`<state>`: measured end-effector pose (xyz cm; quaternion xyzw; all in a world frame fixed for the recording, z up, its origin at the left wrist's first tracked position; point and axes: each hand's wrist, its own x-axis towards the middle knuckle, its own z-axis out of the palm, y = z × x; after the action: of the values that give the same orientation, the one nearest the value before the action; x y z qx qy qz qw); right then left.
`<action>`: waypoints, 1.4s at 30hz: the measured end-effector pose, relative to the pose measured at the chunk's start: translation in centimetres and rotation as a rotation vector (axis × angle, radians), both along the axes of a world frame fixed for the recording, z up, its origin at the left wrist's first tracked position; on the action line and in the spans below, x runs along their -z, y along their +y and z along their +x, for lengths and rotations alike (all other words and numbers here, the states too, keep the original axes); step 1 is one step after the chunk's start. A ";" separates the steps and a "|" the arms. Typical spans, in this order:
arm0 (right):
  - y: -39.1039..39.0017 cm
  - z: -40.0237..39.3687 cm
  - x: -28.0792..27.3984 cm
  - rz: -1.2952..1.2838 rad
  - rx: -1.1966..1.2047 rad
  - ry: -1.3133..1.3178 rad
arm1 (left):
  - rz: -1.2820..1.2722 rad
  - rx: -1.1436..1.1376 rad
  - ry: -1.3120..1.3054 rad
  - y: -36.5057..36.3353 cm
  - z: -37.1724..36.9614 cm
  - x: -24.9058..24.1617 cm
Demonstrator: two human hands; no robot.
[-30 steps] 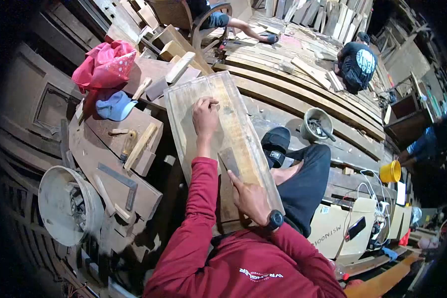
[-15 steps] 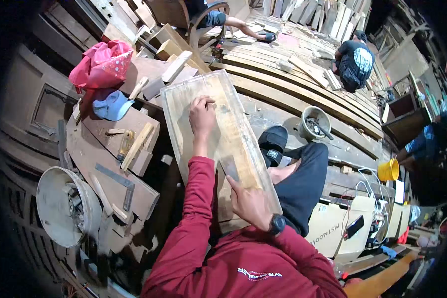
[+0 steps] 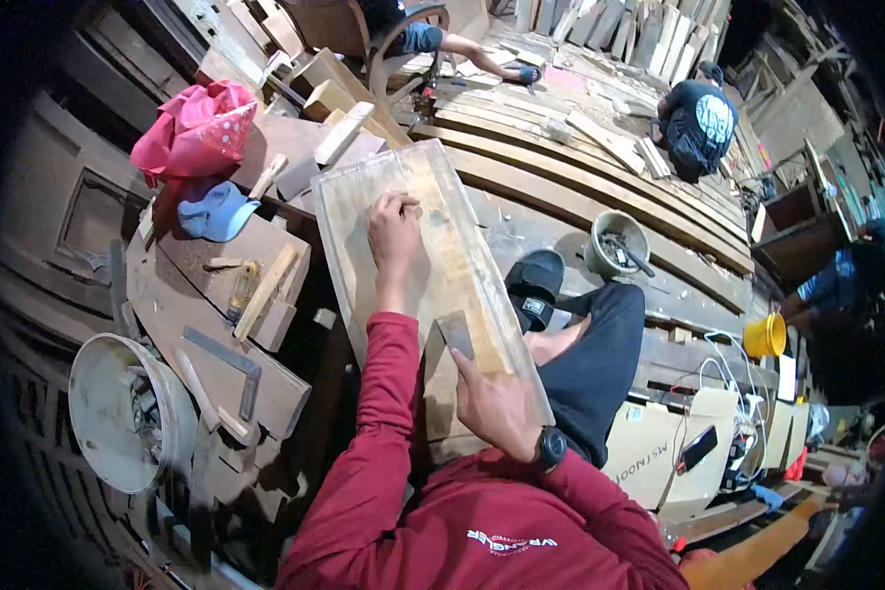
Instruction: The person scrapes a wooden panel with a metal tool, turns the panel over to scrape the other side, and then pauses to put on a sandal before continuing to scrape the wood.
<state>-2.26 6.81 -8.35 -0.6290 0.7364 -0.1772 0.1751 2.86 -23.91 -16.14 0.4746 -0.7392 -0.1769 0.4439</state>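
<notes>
Across my lap lies a long wooden panel (image 3: 452,231) with a pale, worn surface and a raised border. My left hand (image 3: 394,238) rests on its upper part with the fingers curled together; I cannot tell whether something small is pinched in them. Lower down, my right hand (image 3: 499,408), with a dark watch at the wrist, grips a putty knife (image 3: 455,334). The index finger stretches along the tool toward its flat grey blade, which lies over the panel's lower half. The handle is hidden inside the palm.
Left of me, a workbench (image 3: 177,285) carries a metal square (image 3: 228,366), a blue cap (image 3: 216,210) and a pink bag (image 3: 195,133). A white bucket (image 3: 118,413) stands beside it. Rightward are a smaller bucket (image 3: 615,246), a phone (image 3: 698,447) on cardboard, and a crouching person (image 3: 698,123).
The whole view has shifted slightly left. Both hands stay at nearly the same places on the panel, and the putty knife is still in my right hand.
</notes>
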 end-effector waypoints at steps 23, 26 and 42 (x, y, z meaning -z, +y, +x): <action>0.0 -0.8 1.5 0.030 -0.024 0.034 | -0.063 -0.009 -0.022 -0.8 -0.2 0.1; 0.5 -0.5 0.5 0.090 -0.037 0.062 | -0.024 -0.010 -0.002 0.0 -0.3 -0.3; 1.0 0.4 0.1 0.085 -0.104 -0.022 | -0.017 0.003 0.001 0.3 0.0 -0.3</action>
<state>-1.89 7.77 -8.43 -0.6566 0.7075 -0.1433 0.2187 2.85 -23.65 -15.82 0.4697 -0.7410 -0.1717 0.4482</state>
